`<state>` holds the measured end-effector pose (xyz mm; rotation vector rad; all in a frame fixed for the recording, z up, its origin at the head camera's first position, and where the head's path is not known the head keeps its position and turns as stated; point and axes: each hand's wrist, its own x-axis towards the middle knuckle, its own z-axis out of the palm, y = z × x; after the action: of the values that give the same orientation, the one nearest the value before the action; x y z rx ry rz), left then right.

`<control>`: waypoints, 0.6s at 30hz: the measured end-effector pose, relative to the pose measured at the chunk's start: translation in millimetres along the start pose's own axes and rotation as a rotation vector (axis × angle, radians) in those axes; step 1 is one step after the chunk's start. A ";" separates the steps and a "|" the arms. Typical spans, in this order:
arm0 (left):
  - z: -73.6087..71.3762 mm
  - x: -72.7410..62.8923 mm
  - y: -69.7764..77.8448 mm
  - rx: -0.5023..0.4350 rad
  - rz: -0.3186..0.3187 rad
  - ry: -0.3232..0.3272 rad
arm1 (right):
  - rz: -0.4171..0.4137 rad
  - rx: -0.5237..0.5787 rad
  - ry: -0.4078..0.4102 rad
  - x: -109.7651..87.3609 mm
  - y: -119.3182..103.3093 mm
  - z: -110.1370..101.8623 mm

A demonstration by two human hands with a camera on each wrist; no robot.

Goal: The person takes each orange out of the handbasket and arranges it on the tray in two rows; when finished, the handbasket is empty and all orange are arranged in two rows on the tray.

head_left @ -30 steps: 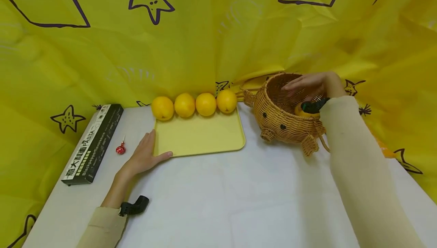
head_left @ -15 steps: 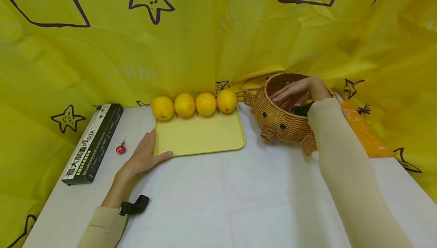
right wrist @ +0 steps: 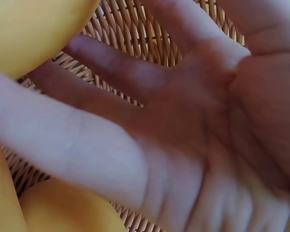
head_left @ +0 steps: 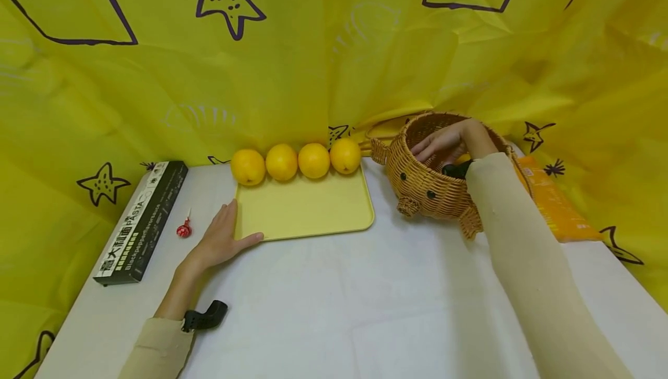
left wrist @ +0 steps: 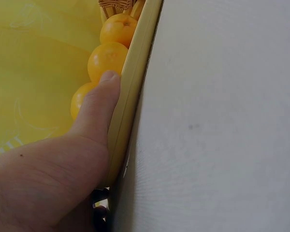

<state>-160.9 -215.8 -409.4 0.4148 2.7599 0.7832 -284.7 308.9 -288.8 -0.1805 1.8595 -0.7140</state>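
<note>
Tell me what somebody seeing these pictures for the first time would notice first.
Probably the row of four round orange-yellow fruits along the far edge of the pale yellow rectangular tray, with the person's left hand at its near left corner. Next might come the brown wicker pig-faced basket on the tray's right, the person's right hand inside it. Behind, a bright yellow printed sheet fills the background.

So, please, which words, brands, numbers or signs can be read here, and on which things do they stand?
"意大利面": on the box, white part.
"PASTA": same part.
"Blackpepperflavorsauce": on its black part.
Yellow-green characters there: too small to read.
Packet: any print is too small.
Backdrop: drawings, no readable words.
</note>
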 end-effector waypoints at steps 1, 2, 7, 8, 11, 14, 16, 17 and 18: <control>0.0 -0.2 0.3 -0.004 -0.002 -0.002 | 0.000 -0.003 -0.010 0.6 -0.4 0.1; 0.1 -0.2 0.5 -0.007 -0.003 -0.005 | -0.001 -0.007 -0.024 1.4 -0.6 0.1; -0.2 -0.3 1.2 -0.006 0.002 -0.003 | 0.014 -0.021 -0.060 5.8 -1.2 -0.1; -0.5 -0.4 1.3 -0.005 0.002 -0.003 | 0.018 -0.022 -0.061 6.6 -1.3 -0.3; -0.7 -0.7 1.7 -0.002 0.002 0.001 | 0.024 -0.034 -0.060 7.9 -2.1 -0.5; -0.4 -0.5 2.4 -0.010 0.012 0.005 | 0.034 -0.047 -0.057 8.2 -2.6 -0.7; 0.1 -0.4 2.2 -0.011 0.018 0.009 | 0.038 -0.057 -0.057 8.5 -2.8 -0.9; 0.2 -0.6 2.4 -0.012 0.020 0.012 | 0.039 -0.062 -0.055 8.9 -2.4 -1.1; 0.5 -0.6 2.1 -0.011 0.024 0.014 | 0.039 -0.070 -0.055 9.2 -2.5 -1.2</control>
<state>-159.7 -214.0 -408.6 0.4423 2.7671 0.8104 -290.0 303.3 -294.6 -0.2068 1.8312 -0.6122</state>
